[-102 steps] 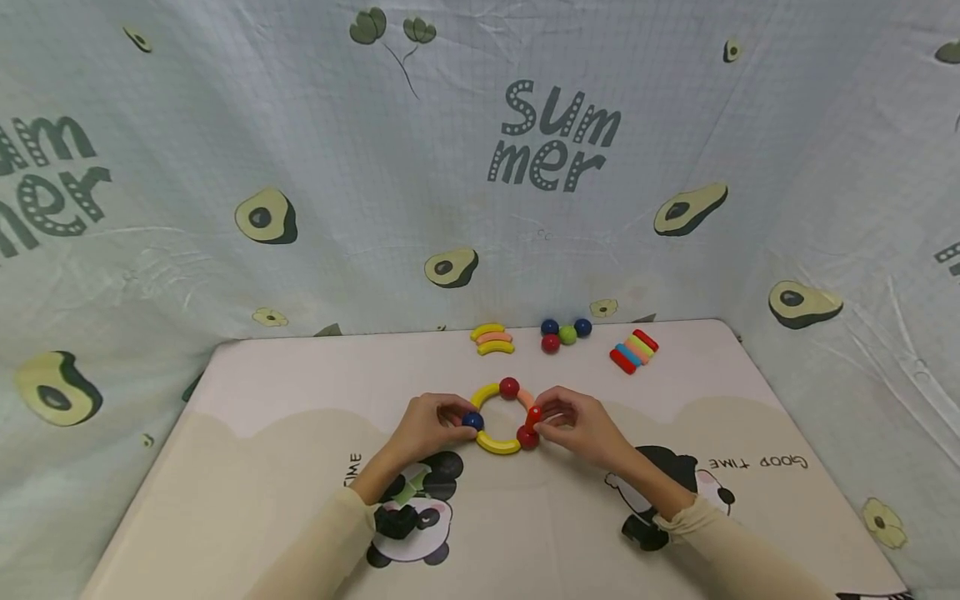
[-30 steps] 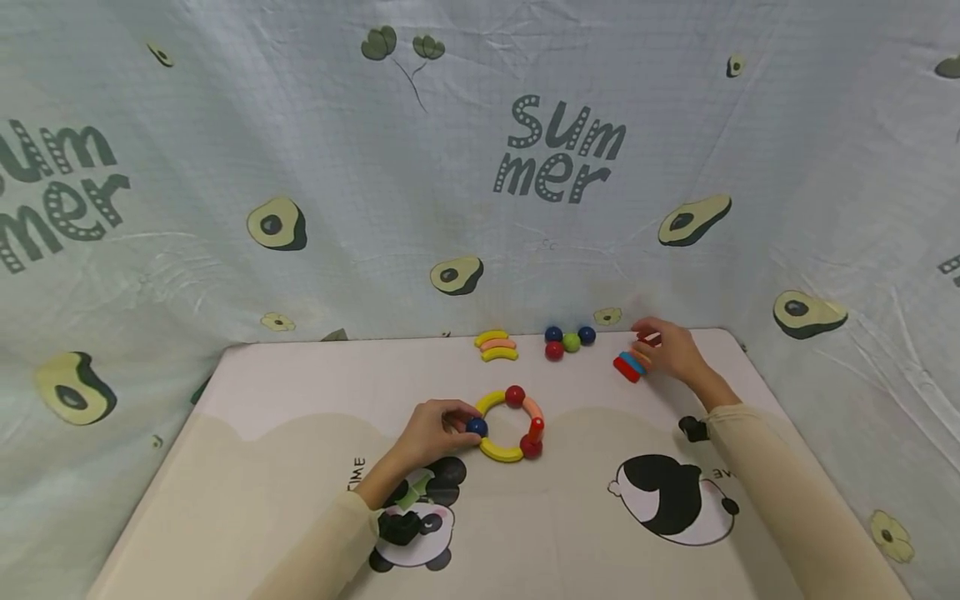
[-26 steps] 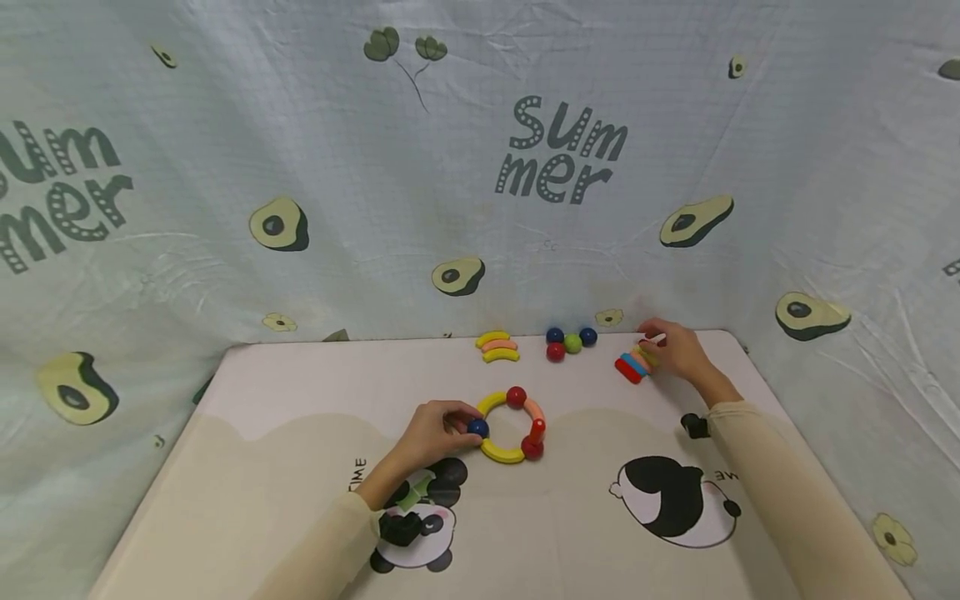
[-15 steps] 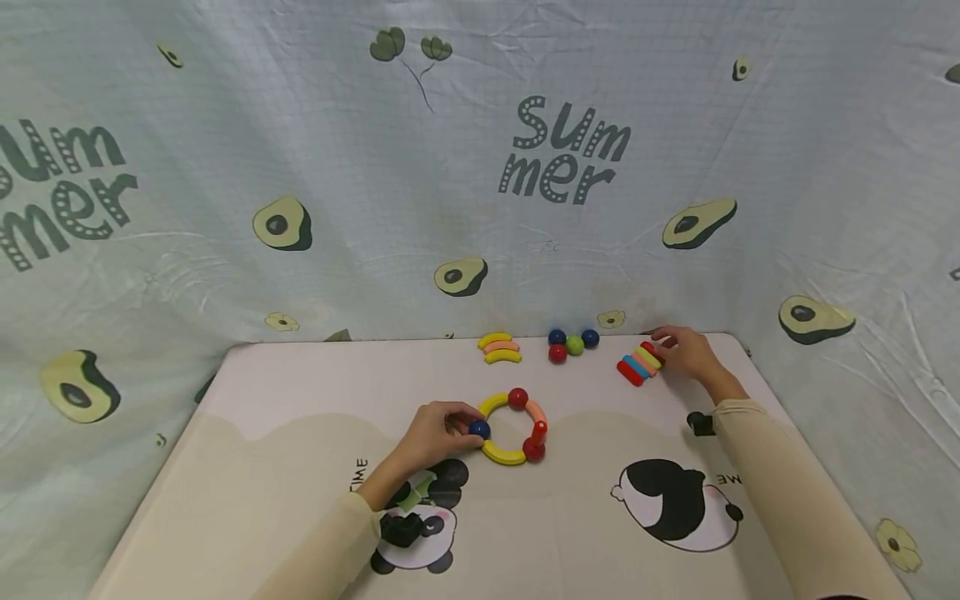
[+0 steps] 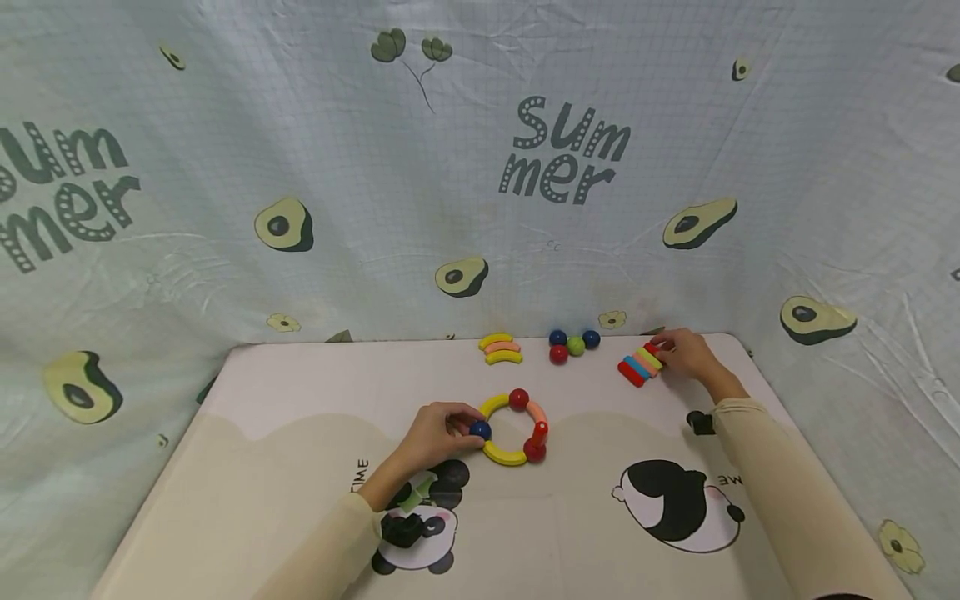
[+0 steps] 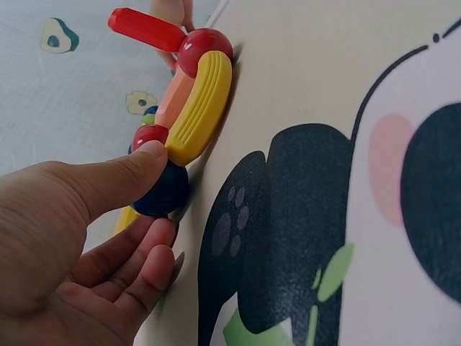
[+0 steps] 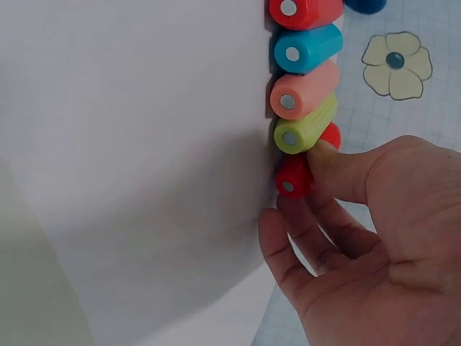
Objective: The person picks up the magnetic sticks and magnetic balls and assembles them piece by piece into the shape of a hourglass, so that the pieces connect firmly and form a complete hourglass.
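Observation:
My left hand pinches a dark blue ball between thumb and fingers. The ball is part of a ring of magnetic pieces: two yellow curved bars, a pink curved bar and two red balls. From the nearer red ball a red rod sticks up, its other end free. At the back right my right hand pinches another red rod, the end one of a row of straight rods. A yellow-green rod lies right beside it.
Pink, blue and red rods make up the rest of the row. Behind the ring lie three curved bars and several loose balls. A printed cloth hangs behind the table's back edge.
My right hand has let go of the upright red rod on the ring and gone to the rod row at the back right, where its fingers close on the end red rod. The left hand keeps its hold.

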Action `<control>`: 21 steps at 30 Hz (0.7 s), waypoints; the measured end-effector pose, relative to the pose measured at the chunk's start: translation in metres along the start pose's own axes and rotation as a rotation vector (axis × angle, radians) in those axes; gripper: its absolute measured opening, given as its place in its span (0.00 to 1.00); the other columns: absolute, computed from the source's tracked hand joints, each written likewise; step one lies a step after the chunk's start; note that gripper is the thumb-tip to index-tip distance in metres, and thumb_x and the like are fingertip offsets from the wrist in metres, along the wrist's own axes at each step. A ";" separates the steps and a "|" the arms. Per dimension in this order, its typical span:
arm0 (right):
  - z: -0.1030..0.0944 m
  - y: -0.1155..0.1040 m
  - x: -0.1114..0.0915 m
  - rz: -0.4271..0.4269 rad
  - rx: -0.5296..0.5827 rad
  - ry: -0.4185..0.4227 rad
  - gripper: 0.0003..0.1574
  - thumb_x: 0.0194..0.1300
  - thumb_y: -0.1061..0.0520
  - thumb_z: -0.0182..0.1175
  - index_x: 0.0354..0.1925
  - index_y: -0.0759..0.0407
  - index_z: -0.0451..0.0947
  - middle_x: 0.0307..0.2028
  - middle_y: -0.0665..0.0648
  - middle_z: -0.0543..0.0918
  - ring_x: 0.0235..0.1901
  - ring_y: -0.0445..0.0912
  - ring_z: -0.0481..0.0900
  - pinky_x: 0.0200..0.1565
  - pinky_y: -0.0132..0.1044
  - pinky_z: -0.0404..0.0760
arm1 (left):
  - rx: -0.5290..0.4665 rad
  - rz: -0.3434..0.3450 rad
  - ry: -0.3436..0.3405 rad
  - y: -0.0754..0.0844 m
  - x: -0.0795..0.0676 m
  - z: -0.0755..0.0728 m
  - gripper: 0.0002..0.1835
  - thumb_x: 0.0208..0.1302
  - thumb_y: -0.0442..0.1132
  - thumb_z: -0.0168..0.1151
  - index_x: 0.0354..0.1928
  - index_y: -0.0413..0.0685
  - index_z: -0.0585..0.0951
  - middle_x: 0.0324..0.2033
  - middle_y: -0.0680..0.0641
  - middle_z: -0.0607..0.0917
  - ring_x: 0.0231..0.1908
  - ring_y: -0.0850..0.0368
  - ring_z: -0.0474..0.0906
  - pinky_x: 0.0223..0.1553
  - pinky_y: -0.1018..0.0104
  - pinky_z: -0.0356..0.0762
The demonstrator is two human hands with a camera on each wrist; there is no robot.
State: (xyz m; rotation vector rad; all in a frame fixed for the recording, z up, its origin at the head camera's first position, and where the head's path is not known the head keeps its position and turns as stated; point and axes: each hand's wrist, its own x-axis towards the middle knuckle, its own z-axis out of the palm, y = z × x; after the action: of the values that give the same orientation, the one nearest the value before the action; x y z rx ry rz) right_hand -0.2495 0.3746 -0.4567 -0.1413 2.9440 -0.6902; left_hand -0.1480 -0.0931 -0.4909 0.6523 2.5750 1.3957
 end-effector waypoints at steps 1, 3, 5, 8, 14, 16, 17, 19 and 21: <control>0.000 0.000 0.000 -0.002 -0.002 0.004 0.20 0.72 0.65 0.57 0.58 0.75 0.77 0.47 0.75 0.81 0.45 0.64 0.79 0.45 0.55 0.80 | -0.001 0.000 0.000 0.000 0.000 0.000 0.16 0.59 0.36 0.77 0.49 0.44 0.88 0.34 0.52 0.85 0.34 0.58 0.78 0.36 0.72 0.78; -0.001 -0.001 -0.001 -0.013 -0.009 0.023 0.20 0.72 0.65 0.58 0.59 0.75 0.77 0.47 0.74 0.81 0.44 0.63 0.79 0.44 0.53 0.80 | -0.005 -0.001 -0.002 0.001 -0.001 0.000 0.16 0.59 0.36 0.77 0.49 0.44 0.88 0.34 0.52 0.85 0.34 0.58 0.78 0.36 0.72 0.78; -0.002 -0.005 -0.002 -0.036 -0.012 0.048 0.20 0.72 0.65 0.59 0.59 0.74 0.77 0.47 0.73 0.82 0.43 0.63 0.79 0.42 0.52 0.80 | -0.008 -0.002 -0.004 0.001 -0.001 0.000 0.16 0.59 0.36 0.77 0.49 0.44 0.88 0.34 0.52 0.85 0.34 0.58 0.78 0.36 0.72 0.78; -0.004 -0.015 -0.005 -0.085 -0.011 0.091 0.19 0.71 0.65 0.61 0.57 0.73 0.79 0.46 0.71 0.83 0.43 0.62 0.80 0.42 0.52 0.80 | -0.008 -0.003 -0.003 0.001 -0.001 0.000 0.16 0.59 0.36 0.77 0.49 0.44 0.88 0.34 0.52 0.85 0.34 0.57 0.78 0.36 0.72 0.79; -0.002 -0.041 -0.011 -0.137 0.063 0.106 0.20 0.71 0.64 0.63 0.58 0.70 0.79 0.46 0.68 0.83 0.43 0.59 0.79 0.40 0.45 0.78 | -0.003 0.002 -0.001 0.000 0.000 0.000 0.16 0.59 0.36 0.77 0.49 0.44 0.88 0.34 0.51 0.85 0.34 0.57 0.78 0.36 0.72 0.79; 0.001 -0.049 -0.012 -0.154 0.088 0.103 0.20 0.71 0.64 0.63 0.58 0.70 0.79 0.47 0.68 0.83 0.44 0.58 0.79 0.41 0.44 0.78 | -0.003 0.003 -0.001 0.000 0.001 0.000 0.16 0.59 0.36 0.77 0.49 0.44 0.88 0.34 0.51 0.85 0.34 0.57 0.78 0.36 0.72 0.79; 0.003 -0.052 -0.012 -0.163 0.102 0.101 0.20 0.71 0.64 0.63 0.58 0.69 0.79 0.48 0.67 0.83 0.44 0.58 0.79 0.42 0.44 0.79 | -0.003 0.003 -0.002 0.000 0.001 0.000 0.16 0.59 0.36 0.77 0.49 0.44 0.88 0.34 0.51 0.85 0.34 0.57 0.78 0.36 0.72 0.79; 0.007 -0.059 -0.012 -0.193 0.124 0.106 0.20 0.70 0.64 0.64 0.58 0.69 0.79 0.49 0.68 0.83 0.45 0.59 0.80 0.43 0.47 0.81 | -0.003 0.002 -0.003 0.000 0.001 0.000 0.16 0.59 0.36 0.77 0.49 0.43 0.88 0.34 0.51 0.85 0.34 0.57 0.78 0.36 0.72 0.78; 0.012 -0.067 -0.013 -0.229 0.140 0.112 0.20 0.69 0.64 0.64 0.57 0.70 0.79 0.49 0.68 0.83 0.45 0.60 0.81 0.46 0.51 0.81 | -0.001 0.000 -0.003 0.000 0.001 0.001 0.16 0.59 0.36 0.77 0.49 0.44 0.88 0.34 0.51 0.85 0.34 0.58 0.78 0.36 0.72 0.78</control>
State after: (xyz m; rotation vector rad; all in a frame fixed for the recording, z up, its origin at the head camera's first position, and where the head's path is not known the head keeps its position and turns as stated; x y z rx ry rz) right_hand -0.2311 0.3113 -0.4364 -0.4464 3.0004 -0.9623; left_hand -0.1488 -0.0924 -0.4914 0.6539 2.5722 1.3953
